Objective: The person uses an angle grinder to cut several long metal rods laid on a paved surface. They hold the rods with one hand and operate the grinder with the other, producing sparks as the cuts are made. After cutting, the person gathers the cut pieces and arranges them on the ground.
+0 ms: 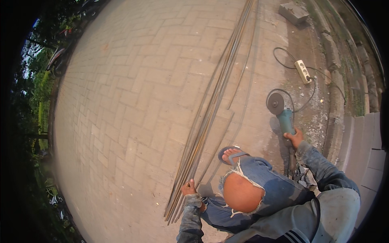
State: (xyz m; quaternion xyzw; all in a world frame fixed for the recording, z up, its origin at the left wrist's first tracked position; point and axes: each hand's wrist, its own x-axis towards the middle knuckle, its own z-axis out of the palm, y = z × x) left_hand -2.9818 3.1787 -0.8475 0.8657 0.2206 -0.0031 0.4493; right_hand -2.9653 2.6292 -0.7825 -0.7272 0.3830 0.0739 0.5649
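My right hand [296,137] grips the rear of a teal angle grinder [286,118], whose disc [275,104] points away from me, at the right of the head view. Below, my left hand [188,186] holds one or more long thin metal rods at the near end of a bundle [213,103] lying on the paving; I cannot tell how many. A shorter bent rod [230,120] lies beside the bundle. My sandaled foot [231,155] and bare knee [244,192], through torn jeans, are between my two hands.
A power strip [302,71] with looping cables lies beyond the grinder. A concrete block [293,13] sits at the far right, near a rough curb [334,101] with rubble along it. Block paving [117,101] stretches left to parked motorcycles [60,56] and greenery.
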